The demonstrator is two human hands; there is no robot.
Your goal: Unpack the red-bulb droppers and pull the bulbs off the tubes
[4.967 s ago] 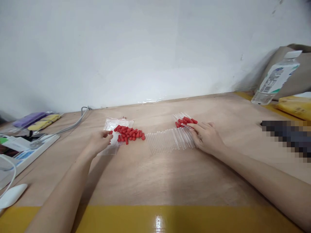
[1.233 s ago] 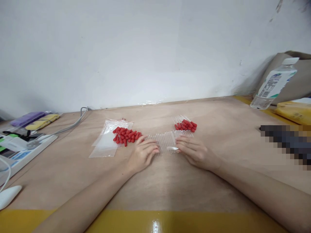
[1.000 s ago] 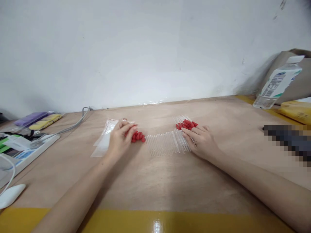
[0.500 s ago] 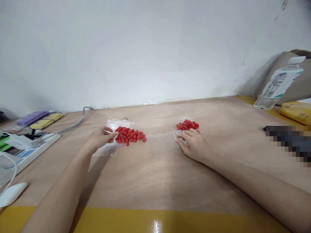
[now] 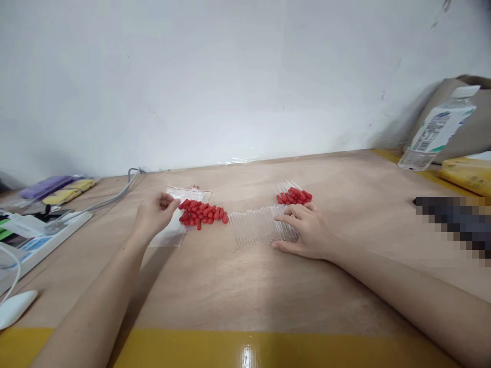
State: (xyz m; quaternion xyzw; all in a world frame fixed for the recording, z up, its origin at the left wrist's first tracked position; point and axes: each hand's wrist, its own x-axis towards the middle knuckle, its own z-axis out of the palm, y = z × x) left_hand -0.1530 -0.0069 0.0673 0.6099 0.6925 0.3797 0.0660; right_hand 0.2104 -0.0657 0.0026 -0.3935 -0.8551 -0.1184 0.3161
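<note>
My left hand [image 5: 156, 210] is at the left end of a pile of red rubber dropper bulbs [image 5: 203, 212], its fingers curled in toward the thumb. Whatever they hold, if anything, does not show. Under the pile's left side lies a clear zip bag [image 5: 164, 236]. Clear glass dropper tubes [image 5: 251, 227] are lined up side by side in a row to the right of the bulbs. My right hand [image 5: 303, 232] rests over that row's right end, thumb and fingers apart. Just behind it are several glass tubes with red bulbs on their near ends, finished droppers [image 5: 294, 195].
A power strip [image 5: 57, 243] with plugs and grey cables stands at the left, with a white mouse-like object [image 5: 17, 309] in front. Purple and yellow packets [image 5: 69, 191] lie behind it. At the right are a tilted plastic bottle [image 5: 437, 130], a yellow packet [image 5: 466, 174] and a blurred-out dark object [image 5: 456, 225].
My left hand has drawn back slightly from the bulbs and its fingers have curled in. My right thumb has spread away from the fingers, toward the near ends of the tubes.
</note>
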